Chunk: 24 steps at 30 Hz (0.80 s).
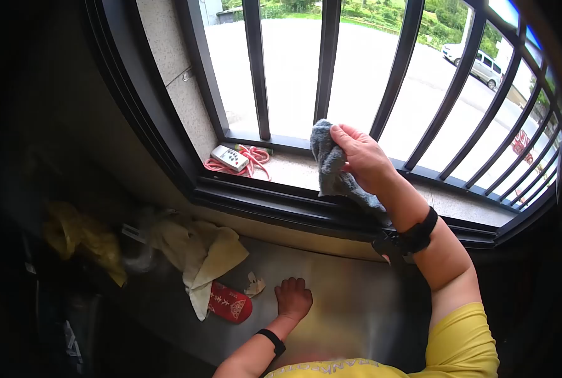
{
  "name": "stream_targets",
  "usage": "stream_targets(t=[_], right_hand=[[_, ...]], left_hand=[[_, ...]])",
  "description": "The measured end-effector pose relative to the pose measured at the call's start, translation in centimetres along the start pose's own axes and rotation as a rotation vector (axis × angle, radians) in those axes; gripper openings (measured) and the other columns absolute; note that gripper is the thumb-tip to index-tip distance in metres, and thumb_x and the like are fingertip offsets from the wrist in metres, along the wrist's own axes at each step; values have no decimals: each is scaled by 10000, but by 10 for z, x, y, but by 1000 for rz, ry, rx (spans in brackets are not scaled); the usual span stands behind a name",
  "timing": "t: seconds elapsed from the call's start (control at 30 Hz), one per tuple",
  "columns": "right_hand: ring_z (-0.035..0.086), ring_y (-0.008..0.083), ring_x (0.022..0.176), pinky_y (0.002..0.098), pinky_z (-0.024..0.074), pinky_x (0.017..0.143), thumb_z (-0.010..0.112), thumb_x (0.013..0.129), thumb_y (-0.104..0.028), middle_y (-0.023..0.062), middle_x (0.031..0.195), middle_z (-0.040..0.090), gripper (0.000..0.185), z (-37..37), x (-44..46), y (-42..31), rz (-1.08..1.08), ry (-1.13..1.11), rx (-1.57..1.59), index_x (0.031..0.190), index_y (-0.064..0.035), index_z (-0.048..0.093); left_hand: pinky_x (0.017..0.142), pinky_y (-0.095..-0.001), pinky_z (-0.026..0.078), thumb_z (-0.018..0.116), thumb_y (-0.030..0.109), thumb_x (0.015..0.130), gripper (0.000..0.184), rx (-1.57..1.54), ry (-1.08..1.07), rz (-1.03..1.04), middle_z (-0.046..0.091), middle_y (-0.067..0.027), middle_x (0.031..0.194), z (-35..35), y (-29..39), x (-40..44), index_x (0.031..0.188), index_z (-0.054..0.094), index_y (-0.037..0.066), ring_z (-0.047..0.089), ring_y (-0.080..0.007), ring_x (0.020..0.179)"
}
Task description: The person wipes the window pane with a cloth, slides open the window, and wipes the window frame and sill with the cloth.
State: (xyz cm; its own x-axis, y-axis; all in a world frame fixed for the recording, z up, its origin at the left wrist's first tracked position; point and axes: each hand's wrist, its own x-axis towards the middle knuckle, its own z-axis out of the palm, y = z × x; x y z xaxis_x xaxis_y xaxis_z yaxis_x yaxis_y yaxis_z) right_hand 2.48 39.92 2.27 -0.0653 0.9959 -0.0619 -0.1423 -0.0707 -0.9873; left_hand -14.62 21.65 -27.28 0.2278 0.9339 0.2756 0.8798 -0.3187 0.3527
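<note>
The step in hand looks like working a blue-grey, fluffy fabric cloth point(327, 157) along the barred window, since the right hand point(367, 157) holds it up before the black metal bars point(323, 75). That hand is closed on the cloth in a pinch, thumb against fingers, with the cloth bunched at the far left of the grip. From there it drapes down the left side of the hand, and its loose end trails under the palm, to the near right, over the black window frame point(249, 197). Whether that end touches the frame or hangs just clear of it, I cannot tell.

The left hand point(294, 298) is apart from the cloth, at the near side on the smooth grey metal counter point(344, 277), its fingers bent (whether they close on anything, I cannot tell).

In my judgement, the next move calls for a firm pinch and for gathering the trailing end, so that the cloth can be pressed flat without snagging. Any sweep to the left would need care: a white plastic remote control point(229, 157) with buttons lies on the pale stone sill point(296, 169), among coils of red-and-white cord point(256, 165).
</note>
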Motion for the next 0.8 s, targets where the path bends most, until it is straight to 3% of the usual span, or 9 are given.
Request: stream_targets(t=[0.1,0.17,0.27,0.3,0.47,0.57,0.67,0.77,0.8], right_hand=[[573,87,837,234,468,748,472,981,-283,21,956,635,338,82,60,-3,-262,-177,-132,1162,-14,567],[587,210,994,300,447,887,474,970,-284,109,1087,627,417,127,105,5,-380,-201,-201,1269,7,485],[408,343,1268,390,296,1068,452,953,-322,216,1339,458,510,166,156,42,-696,-154,-818,1351,-8,402],[347,339,1307,417,273,1077,433,947,-333,178,1367,441,508,169,167,68,-747,-138,-1019,1348,-20,410],[379,301,1273,441,310,1035,445,916,-389,147,1251,550,486,147,157,73,-486,-446,-1502,1276,-69,506],[580,348,1008,422,411,917,471,891,-327,192,977,645,348,155,173,64,-418,-475,-1614,965,-41,655],[618,369,869,408,465,822,503,875,-246,227,873,641,277,153,174,46,-495,-289,-1389,871,-15,657],[611,363,948,399,467,835,548,884,-251,223,934,644,316,171,158,0,-534,-74,-556,1059,6,604],[590,364,1008,393,452,872,543,891,-257,235,1020,620,378,179,158,3,-560,-95,-534,1168,-1,530]], left_hand=[[668,-447,366,543,178,691,126,-25,-9,-9,512,-58,803,-1,1,1,795,539,107,504,-258,786],[669,-446,368,543,181,686,128,-36,3,-13,517,-55,799,-2,0,3,795,543,112,510,-255,786],[695,-448,368,546,195,684,138,-32,-24,-27,536,-65,852,-1,0,2,800,545,121,521,-255,836],[695,-448,368,546,195,684,138,-27,-20,-31,536,-65,852,-1,-1,1,800,545,121,521,-255,836],[722,-455,365,541,199,695,175,-27,-100,-39,533,-76,898,1,1,-1,845,565,112,516,-263,883],[714,-452,367,537,205,704,199,-61,-143,-45,539,-80,900,-3,-2,1,875,575,111,519,-266,888],[714,-459,371,531,209,711,206,-67,-188,-63,545,-83,907,-3,-3,2,884,582,109,521,-268,892],[718,-467,374,528,210,716,203,-63,-207,-74,550,-81,913,-7,0,3,879,589,105,522,-268,897],[718,-467,374,528,210,716,203,-63,-210,-76,550,-81,913,-7,1,1,879,589,105,522,-268,897]])
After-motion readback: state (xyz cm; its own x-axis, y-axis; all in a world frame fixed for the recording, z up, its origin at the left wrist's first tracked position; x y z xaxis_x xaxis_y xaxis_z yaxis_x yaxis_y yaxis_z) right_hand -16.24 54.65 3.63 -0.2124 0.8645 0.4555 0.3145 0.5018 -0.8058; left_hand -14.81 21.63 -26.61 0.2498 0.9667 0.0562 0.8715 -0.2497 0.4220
